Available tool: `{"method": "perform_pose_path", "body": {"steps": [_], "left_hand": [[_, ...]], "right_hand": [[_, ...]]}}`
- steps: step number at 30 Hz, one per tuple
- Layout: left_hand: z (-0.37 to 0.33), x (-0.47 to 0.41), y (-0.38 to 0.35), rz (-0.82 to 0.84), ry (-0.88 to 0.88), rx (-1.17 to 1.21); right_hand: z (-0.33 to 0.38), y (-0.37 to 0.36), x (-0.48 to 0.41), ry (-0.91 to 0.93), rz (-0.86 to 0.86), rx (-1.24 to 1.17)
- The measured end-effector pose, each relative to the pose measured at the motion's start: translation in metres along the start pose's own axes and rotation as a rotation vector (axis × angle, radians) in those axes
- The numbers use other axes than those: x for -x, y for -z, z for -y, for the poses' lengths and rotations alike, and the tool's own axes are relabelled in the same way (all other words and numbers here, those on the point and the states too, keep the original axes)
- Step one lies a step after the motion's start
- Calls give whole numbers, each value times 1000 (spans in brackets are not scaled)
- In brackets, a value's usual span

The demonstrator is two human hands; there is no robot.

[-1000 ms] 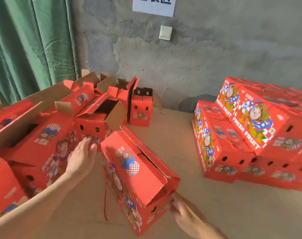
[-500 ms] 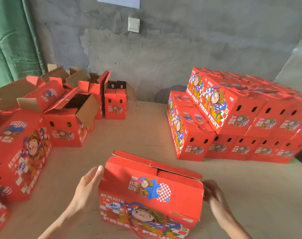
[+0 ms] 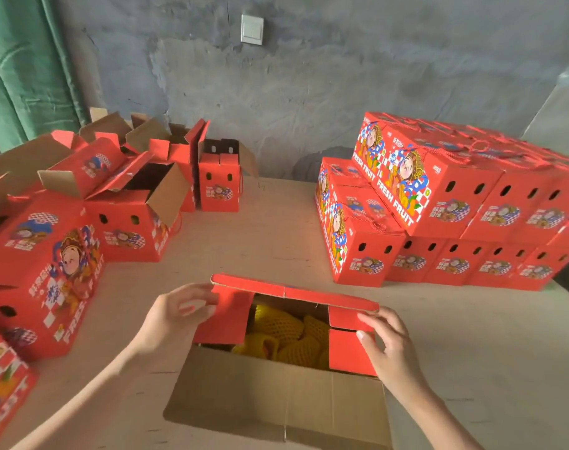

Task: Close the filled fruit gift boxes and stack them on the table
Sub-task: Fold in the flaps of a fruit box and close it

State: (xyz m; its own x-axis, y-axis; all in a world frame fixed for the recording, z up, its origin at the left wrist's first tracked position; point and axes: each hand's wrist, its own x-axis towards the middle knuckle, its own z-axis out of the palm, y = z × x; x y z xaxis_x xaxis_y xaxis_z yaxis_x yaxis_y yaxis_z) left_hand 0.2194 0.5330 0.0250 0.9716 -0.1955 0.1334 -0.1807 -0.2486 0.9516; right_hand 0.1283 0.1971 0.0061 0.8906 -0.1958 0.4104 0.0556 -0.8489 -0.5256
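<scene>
A red fruit gift box (image 3: 278, 397) stands open on the table in front of me, its brown near flap folded out toward me. Inside lie fruits in yellow foam netting (image 3: 284, 336). My left hand (image 3: 176, 315) pinches the box's left side flap (image 3: 223, 316), thumb on top. My right hand (image 3: 388, 344) holds the right side flap (image 3: 346, 347) with its fingers over the edge. The far flap (image 3: 293, 292) stands up behind them. A stack of closed red boxes (image 3: 439, 203) sits at the right of the table.
Several open red boxes (image 3: 137, 206) crowd the table's left and back left. A closed-looking box (image 3: 46, 271) lies near my left arm. Bare tabletop (image 3: 276, 235) runs between the two groups. A grey wall and a green curtain (image 3: 23, 69) stand behind.
The box in front of me had its top flaps down; now they are open and the fruit shows. Both hands moved from the box's ends onto the side flaps.
</scene>
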Motion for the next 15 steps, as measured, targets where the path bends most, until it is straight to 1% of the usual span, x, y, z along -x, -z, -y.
{"method": "perform_pose_path", "body": {"steps": [3,4,6,7,10,12,15], "left_hand": [[15,-15,-13,81,-104,-181],[24,-15,-17,89,-117,-185],[36,-12,-21,74,-103,-80],[39,-12,-21,65,-107,-54],[41,-11,-22,61,-141,-88],[38,-8,-24,46,-147,-120],[34,1,-26,25,-154,-169]], "right_hand": [[2,5,2,80,14,14],[2,8,2,99,37,-10],[-1,12,3,114,104,-60],[-3,15,5,109,152,-93],[-11,26,9,37,333,-188],[-16,34,11,18,467,-175],[-23,45,12,12,689,-88]]}}
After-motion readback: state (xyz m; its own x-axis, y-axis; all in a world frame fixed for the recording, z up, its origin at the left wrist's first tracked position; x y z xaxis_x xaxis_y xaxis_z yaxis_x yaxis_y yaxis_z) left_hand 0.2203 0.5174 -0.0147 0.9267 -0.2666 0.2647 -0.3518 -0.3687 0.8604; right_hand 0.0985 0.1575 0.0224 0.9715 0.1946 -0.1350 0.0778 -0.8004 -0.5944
